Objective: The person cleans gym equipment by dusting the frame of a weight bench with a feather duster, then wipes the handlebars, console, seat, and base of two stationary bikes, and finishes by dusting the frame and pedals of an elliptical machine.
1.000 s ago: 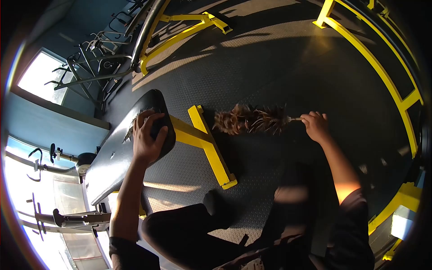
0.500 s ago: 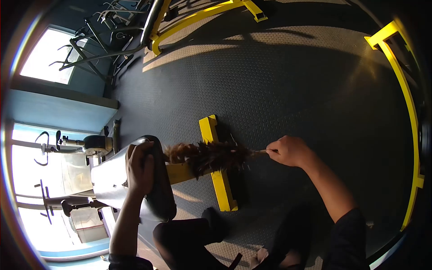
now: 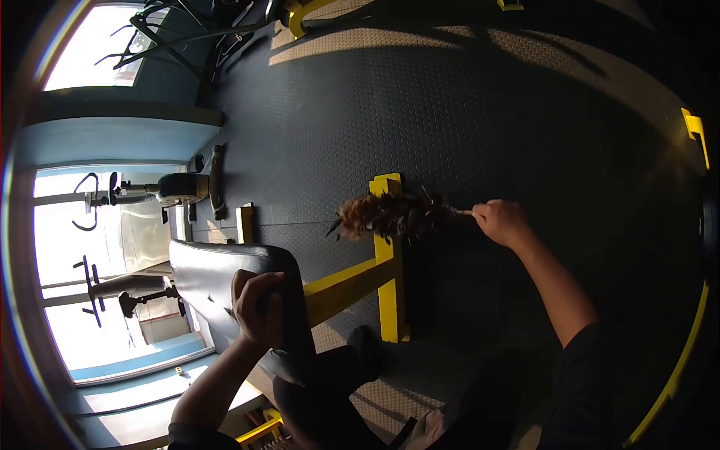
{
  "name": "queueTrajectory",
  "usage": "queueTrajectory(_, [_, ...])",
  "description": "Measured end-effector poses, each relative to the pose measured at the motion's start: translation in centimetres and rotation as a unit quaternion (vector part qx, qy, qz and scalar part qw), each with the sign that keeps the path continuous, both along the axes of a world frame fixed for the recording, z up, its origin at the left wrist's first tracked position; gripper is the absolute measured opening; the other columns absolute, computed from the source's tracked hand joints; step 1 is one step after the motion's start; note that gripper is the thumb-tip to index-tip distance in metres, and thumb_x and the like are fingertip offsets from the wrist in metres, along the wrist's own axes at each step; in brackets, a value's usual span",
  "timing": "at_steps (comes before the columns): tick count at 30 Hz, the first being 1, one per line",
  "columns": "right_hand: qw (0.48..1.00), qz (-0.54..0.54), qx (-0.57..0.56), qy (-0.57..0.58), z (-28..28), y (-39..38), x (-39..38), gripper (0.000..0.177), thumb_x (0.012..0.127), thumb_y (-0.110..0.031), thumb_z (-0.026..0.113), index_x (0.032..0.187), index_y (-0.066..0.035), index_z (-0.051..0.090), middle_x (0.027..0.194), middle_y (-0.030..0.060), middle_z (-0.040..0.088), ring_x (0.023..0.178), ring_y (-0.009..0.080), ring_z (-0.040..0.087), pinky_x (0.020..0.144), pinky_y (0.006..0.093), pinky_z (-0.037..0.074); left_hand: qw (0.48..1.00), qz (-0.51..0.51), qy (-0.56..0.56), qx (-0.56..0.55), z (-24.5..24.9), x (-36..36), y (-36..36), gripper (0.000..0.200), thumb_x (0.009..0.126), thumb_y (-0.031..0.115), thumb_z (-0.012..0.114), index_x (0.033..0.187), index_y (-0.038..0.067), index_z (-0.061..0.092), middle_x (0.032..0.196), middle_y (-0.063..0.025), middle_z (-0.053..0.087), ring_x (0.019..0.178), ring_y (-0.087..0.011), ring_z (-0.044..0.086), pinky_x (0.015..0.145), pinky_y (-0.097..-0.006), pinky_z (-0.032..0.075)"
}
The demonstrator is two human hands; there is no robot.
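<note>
My right hand (image 3: 500, 223) is closed around the thin handle of a feather duster (image 3: 397, 215). Its brown and black feathers point left and overlap the yellow crossbar (image 3: 391, 300) of a bench's frame. My left hand (image 3: 259, 306) rests against the padded end of the black bench (image 3: 289, 289), fingers curled in and thumb folded near them. Something dark shows between those fingers, and I cannot tell what it is. From under the pad, a yellow beam (image 3: 341, 291) runs to the crossbar.
Dark textured rubber floor (image 3: 450, 127) spreads around the bench, with sunlit patches at the top. Exercise bikes (image 3: 184, 189) stand by bright windows at the left. Yellow machine frames (image 3: 697, 135) show at the right edge and top. My legs are beneath me at the bottom.
The view has shifted, so the bench sits further right and lower. The duster has moved from along the beam to the crossbar's far end. My left hand has moved lower on the pad.
</note>
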State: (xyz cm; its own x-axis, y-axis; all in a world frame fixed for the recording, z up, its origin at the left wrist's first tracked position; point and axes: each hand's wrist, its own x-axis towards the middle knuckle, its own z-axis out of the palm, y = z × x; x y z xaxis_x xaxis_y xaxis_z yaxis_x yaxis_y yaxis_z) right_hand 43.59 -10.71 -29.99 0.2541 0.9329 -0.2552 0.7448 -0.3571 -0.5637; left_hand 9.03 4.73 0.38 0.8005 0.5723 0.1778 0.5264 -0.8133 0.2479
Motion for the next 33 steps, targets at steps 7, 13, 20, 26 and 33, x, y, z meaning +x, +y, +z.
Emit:
queueTrajectory(7, [0.995,0.076,0.064,0.003,-2.5,-1.2,1.3,0.019,0.095,-0.022,0.061,0.098,-0.008,0.073,0.075,0.0089,0.069,0.066,0.0248,0.068,0.059,0.0395,0.055,1.0,0.006,-0.008,0.0,-0.1,0.0,0.0,0.028,0.08,0.013,0.06,0.103,0.0,0.068,0.081,-0.0104,0.058,0.075,-0.0241,0.052,0.071,-0.0363,0.043])
queueTrajectory(13, [0.991,0.038,0.098,0.086,-3.0,-6.6,-3.9,0.017,0.094,-0.02,0.063,0.097,-0.007,0.072,0.072,0.0092,0.067,0.067,0.0275,0.067,0.057,0.04,0.053,0.999,0.026,-0.025,-0.023,0.0,-0.1,-0.3,0.028,0.077,0.008,0.06,0.103,0.002,0.069,0.081,-0.0102,0.057,0.076,-0.0246,0.053,0.074,-0.0368,0.044])
queueTrajectory(20, [0.93,-0.224,0.037,0.29,-0.8,-19.5,-15.0,0.029,0.103,-0.025,0.053,0.108,-0.001,0.07,0.066,0.0041,0.06,0.06,0.0122,0.056,0.057,0.0315,0.044,0.998,0.055,-0.006,-0.023,0.1,0.0,-0.4,0.025,0.083,0.017,0.063,0.106,0.011,0.07,0.089,-0.0093,0.059,0.088,-0.0282,0.06,0.085,-0.0422,0.047])
queueTrajectory(26, [0.885,-0.284,0.001,0.369,1.1,-28.9,-32.0,0.029,0.104,-0.02,0.048,0.107,0.001,0.067,0.071,0.0051,0.062,0.063,0.0141,0.061,0.058,0.0309,0.047,0.993,0.017,-0.114,0.017,-0.3,-0.2,-0.9,0.023,0.087,0.021,0.063,0.106,0.009,0.07,0.103,-0.0121,0.065,0.105,-0.0316,0.062,0.095,-0.0435,0.048])
queueTrajectory(33, [0.942,-0.276,0.076,0.176,0.2,-31.9,-48.0,0.022,0.1,-0.02,0.054,0.103,-0.002,0.065,0.07,0.011,0.063,0.062,0.0255,0.063,0.059,0.0369,0.047,0.979,-0.078,-0.167,-0.085,-0.9,-11.3,-8.6,0.051,0.088,0.03,0.066,0.133,0.006,0.059,0.13,-0.0194,0.06,0.125,-0.0349,0.055,0.111,-0.0442,0.04])
